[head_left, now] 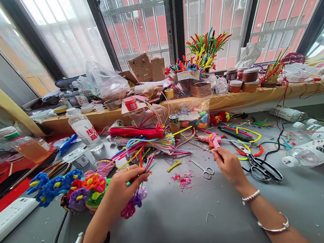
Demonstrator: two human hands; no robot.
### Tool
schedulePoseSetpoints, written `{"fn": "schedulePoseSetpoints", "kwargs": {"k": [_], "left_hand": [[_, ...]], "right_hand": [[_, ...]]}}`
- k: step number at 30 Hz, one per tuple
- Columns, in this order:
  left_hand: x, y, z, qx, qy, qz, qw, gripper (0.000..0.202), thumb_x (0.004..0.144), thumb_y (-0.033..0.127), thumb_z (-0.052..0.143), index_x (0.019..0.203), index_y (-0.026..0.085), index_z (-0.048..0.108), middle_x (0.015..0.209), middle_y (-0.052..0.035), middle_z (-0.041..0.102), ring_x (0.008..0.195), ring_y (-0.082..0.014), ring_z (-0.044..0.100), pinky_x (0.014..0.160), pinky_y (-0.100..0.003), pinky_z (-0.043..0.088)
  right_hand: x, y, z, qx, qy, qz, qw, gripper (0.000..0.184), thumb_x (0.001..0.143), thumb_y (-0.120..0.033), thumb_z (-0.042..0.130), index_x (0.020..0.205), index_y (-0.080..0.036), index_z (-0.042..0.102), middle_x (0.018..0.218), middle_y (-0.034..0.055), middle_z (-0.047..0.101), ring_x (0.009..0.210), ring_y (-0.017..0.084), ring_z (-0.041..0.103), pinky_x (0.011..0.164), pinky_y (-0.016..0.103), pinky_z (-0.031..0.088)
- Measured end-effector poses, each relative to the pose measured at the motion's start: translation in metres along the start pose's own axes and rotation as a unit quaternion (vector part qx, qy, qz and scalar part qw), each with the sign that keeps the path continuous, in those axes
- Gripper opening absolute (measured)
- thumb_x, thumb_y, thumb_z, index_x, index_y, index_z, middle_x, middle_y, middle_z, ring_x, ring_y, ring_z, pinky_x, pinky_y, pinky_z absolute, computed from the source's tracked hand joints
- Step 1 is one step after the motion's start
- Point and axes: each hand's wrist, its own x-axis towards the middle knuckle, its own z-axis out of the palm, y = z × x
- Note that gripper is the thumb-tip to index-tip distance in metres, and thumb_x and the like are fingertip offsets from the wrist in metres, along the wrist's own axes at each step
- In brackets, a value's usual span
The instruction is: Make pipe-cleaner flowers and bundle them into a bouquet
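Clamped on pipe cleaners (149, 164) and a pink object (215, 141) respectively, left hand (127, 179) and right hand (228, 164) flanked small scissors (203, 168) at one o'clock, where careless sweeps risked pricks.

- Bright daylight enters through the windows (171, 21) across the top of the frame.
- Upper left, panes wash out nearly to white.
- The table (187, 232) shows a dull sheen, with faint, soft-edged shadows at lower centre.
- Small glints mark the bottles (316, 153) at right.
- Wide-angle distortion splays the windows outward toward both upper corners.
- Left hand (129, 178) and right hand (229, 166) look fairly sharp.
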Motion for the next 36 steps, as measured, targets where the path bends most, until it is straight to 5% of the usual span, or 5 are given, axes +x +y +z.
{"fn": "schedulePoseSetpoints", "kwargs": {"k": [10, 14, 21, 29, 36], "left_hand": [[0.019, 0.042, 0.022, -0.207, 0.278, -0.070, 0.935, 0.013, 0.063, 0.026, 0.061, 0.055, 0.016, 0.063, 0.051, 0.0012, 0.057, 0.048, -0.0082, 0.048, 0.047, -0.019, 0.040], [0.030, 0.055, 0.038, -0.295, 0.179, -0.084, 0.935, 0.019, 0.071, 0.027, 0.052, 0.062, 0.015, 0.063, 0.053, 0.0000, 0.061, 0.042, -0.0083, 0.051, 0.041, -0.019, 0.042], [0.041, 0.054, 0.068, -0.377, 0.055, -0.031, 0.924, 0.032, 0.071, 0.020, 0.050, 0.101, 0.012, 0.056, 0.097, -0.0091, 0.063, 0.089, -0.0191, 0.058, 0.081, -0.031, 0.045], [0.037, 0.047, 0.091, -0.328, 0.031, -0.076, 0.941, 0.029, 0.077, 0.029, 0.043, 0.095, 0.015, 0.061, 0.091, -0.0070, 0.065, 0.084, -0.0191, 0.059, 0.080, -0.031, 0.044], [0.036, 0.039, 0.108, -0.405, 0.070, -0.160, 0.898, 0.022, 0.067, 0.028, 0.058, 0.083, 0.013, 0.062, 0.080, -0.0075, 0.068, 0.076, -0.0196, 0.063, 0.072, -0.029, 0.049]], "right_hand": [[0.000, -0.013, -0.005, 0.110, -0.024, 0.058, 0.992, 0.032, 0.081, -0.038, 0.038, 0.079, -0.015, 0.061, 0.068, 0.0034, 0.056, 0.054, 0.012, 0.050, 0.051, 0.023, 0.039], [0.001, -0.019, -0.007, 0.217, -0.065, 0.119, 0.967, 0.035, 0.079, -0.042, 0.040, 0.083, -0.014, 0.062, 0.062, 0.0019, 0.053, 0.048, 0.010, 0.047, 0.045, 0.021, 0.039], [-0.001, -0.031, -0.009, 0.341, -0.110, 0.146, 0.922, 0.030, 0.073, -0.039, 0.051, 0.083, -0.013, 0.062, 0.064, 0.0025, 0.056, 0.051, 0.011, 0.053, 0.050, 0.024, 0.047], [-0.001, -0.041, -0.010, 0.402, -0.134, 0.163, 0.891, 0.028, 0.071, -0.034, 0.055, 0.090, -0.015, 0.062, 0.076, 0.0060, 0.064, 0.067, 0.017, 0.063, 0.065, 0.031, 0.053], [-0.003, -0.044, -0.011, 0.381, -0.135, 0.174, 0.898, 0.028, 0.071, -0.035, 0.055, 0.088, -0.015, 0.064, 0.075, 0.0068, 0.066, 0.064, 0.016, 0.063, 0.063, 0.030, 0.052]]}}
